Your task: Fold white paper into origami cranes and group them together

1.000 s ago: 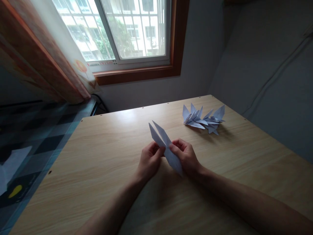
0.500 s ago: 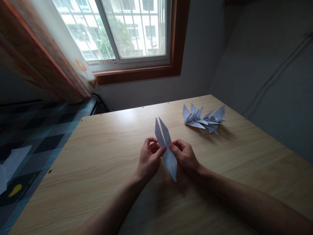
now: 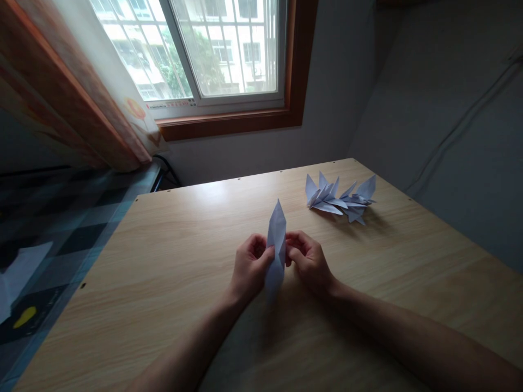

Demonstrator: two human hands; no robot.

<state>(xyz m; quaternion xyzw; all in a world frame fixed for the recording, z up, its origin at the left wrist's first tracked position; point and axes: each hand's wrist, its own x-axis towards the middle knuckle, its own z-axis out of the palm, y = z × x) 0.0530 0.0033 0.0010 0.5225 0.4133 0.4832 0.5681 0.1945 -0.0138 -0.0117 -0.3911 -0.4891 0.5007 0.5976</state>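
A folded piece of white paper (image 3: 278,231), long and pointed at the top, stands nearly upright between my hands above the table. My left hand (image 3: 252,264) pinches it near the middle, thumb on the near face. At the paper's right edge, my right hand (image 3: 309,260) has its thumb and fingers closed on it; the exact fingertip contact is partly hidden. The lower tip of the paper is blurred. Farther back to the right lies a cluster of folded white paper pieces (image 3: 324,195) with several pointed flaps.
The pale wooden table (image 3: 171,261) spans the middle. At the left is a dark checked cloth (image 3: 77,239) with white paper sheets (image 3: 24,267) on it. Behind are an orange curtain (image 3: 93,98) and a barred window (image 3: 229,49); a cable (image 3: 453,128) runs along the right wall.
The folded paper has been turned: two separate points showed at its top before, and a single point shows now. My hands have barely shifted; the paper cluster has stayed put.
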